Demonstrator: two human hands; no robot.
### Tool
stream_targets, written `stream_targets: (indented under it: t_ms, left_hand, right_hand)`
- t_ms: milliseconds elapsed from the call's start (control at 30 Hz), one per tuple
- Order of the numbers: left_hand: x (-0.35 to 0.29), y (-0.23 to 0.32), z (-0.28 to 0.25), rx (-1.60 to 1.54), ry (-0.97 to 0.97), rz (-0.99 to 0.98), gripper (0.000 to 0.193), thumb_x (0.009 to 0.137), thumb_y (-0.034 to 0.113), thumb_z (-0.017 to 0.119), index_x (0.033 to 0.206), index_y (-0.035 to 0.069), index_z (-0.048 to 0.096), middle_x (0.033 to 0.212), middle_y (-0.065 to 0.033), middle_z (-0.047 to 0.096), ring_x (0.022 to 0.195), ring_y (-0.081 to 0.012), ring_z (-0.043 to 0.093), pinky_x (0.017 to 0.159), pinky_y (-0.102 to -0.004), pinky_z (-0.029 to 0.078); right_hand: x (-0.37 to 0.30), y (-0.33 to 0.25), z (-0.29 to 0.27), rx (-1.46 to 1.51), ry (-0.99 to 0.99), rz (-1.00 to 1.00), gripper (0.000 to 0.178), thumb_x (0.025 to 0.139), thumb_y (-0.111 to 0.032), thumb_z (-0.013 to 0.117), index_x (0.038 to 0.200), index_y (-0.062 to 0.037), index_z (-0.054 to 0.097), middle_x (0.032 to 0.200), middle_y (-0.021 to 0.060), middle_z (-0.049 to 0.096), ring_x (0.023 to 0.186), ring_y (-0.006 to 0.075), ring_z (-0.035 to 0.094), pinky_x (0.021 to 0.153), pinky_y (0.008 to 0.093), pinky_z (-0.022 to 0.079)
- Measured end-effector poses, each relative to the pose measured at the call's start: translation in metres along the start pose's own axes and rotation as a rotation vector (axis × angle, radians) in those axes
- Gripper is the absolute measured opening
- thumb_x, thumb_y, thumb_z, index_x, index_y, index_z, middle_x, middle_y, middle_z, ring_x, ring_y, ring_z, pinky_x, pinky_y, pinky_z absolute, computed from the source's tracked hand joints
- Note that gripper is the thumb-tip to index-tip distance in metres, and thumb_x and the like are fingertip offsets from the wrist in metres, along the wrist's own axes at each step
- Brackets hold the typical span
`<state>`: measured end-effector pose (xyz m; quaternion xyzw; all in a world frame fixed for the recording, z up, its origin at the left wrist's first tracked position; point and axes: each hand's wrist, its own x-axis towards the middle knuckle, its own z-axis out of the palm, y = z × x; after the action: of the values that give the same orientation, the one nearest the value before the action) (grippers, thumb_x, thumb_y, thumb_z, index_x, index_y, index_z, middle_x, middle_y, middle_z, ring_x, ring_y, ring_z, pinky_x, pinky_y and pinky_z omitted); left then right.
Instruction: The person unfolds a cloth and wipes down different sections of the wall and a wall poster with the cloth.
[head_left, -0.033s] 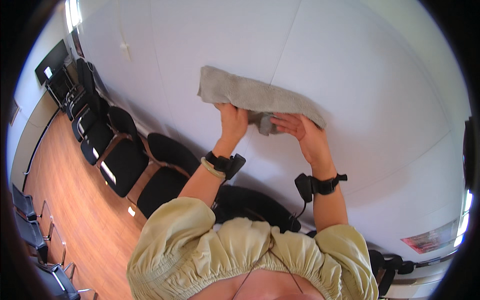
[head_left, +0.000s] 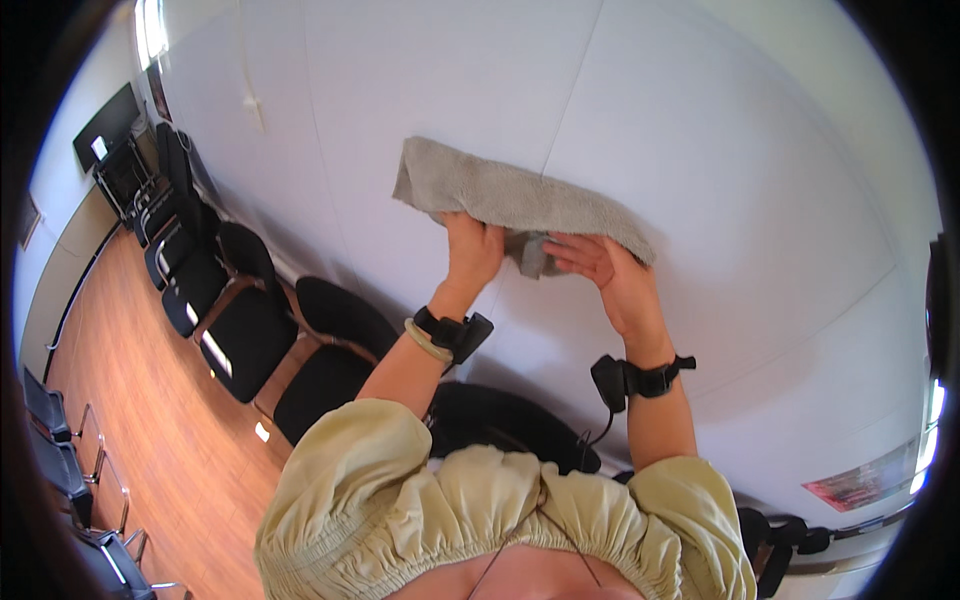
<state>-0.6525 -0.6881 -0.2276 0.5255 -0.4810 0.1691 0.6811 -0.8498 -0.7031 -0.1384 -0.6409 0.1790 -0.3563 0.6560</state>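
Observation:
A folded grey towel (head_left: 520,190) stretches sideways in front of the pale wall, its left end higher than its right. My left hand (head_left: 470,250) grips its lower edge left of the middle, with the fingers partly hidden behind the cloth. My right hand (head_left: 610,275) holds the right part from below. Its fingers point left beneath the fold, and its thumb is hidden. Between the hands a small grey fold (head_left: 533,257) hangs down. Each wrist wears a black strap with a small box; a pale bangle (head_left: 428,341) circles the left one.
The white wall (head_left: 720,150) with thin panel seams rises ahead. Black chairs (head_left: 240,345) line its foot on the left, and one chair (head_left: 500,420) stands below my arms. More chairs (head_left: 65,470) stand across the wooden floor (head_left: 170,430). A poster (head_left: 860,478) is at the lower right.
The towel and both hands sit slightly lower in the picture than before. My grip looks the same.

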Motion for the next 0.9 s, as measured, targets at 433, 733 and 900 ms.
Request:
stream_targets:
  t_ms: [433, 733, 900]
  left_hand:
    - [0.156, 0.088, 0.015, 0.307, -0.038, 0.627, 0.048, 0.086, 0.025, 0.056, 0.128, 0.001, 0.049, 0.133, -0.0251, 0.044, 0.126, -0.0459, 0.034, 0.105, -0.0581, 0.02]
    - [0.162, 0.119, 0.037, 0.285, -0.043, 0.67, 0.051, 0.089, 0.032, 0.053, 0.13, 0.003, 0.047, 0.135, -0.0261, 0.04, 0.127, -0.0471, 0.03, 0.105, -0.0603, 0.018]
    - [0.142, 0.139, 0.053, 0.272, -0.013, 0.698, 0.05, 0.088, 0.031, 0.055, 0.129, 0.003, 0.049, 0.135, -0.0251, 0.041, 0.126, -0.0465, 0.032, 0.103, -0.0602, 0.02]
  right_hand:
    - [-0.002, -0.087, -0.014, 0.051, -0.056, -0.318, 0.052, 0.101, -0.031, 0.028, 0.125, 0.0104, 0.048, 0.125, 0.0269, 0.056, 0.11, 0.0382, 0.06, 0.095, 0.0415, 0.046]
    - [-0.017, -0.11, -0.036, 0.037, 0.019, -0.47, 0.051, 0.101, -0.03, 0.027, 0.124, 0.0115, 0.049, 0.123, 0.0286, 0.056, 0.108, 0.0407, 0.06, 0.093, 0.0438, 0.048]
    - [-0.039, -0.109, -0.053, 0.055, 0.055, -0.537, 0.048, 0.101, -0.027, 0.029, 0.124, 0.0098, 0.049, 0.122, 0.0279, 0.057, 0.107, 0.041, 0.06, 0.093, 0.0446, 0.049]
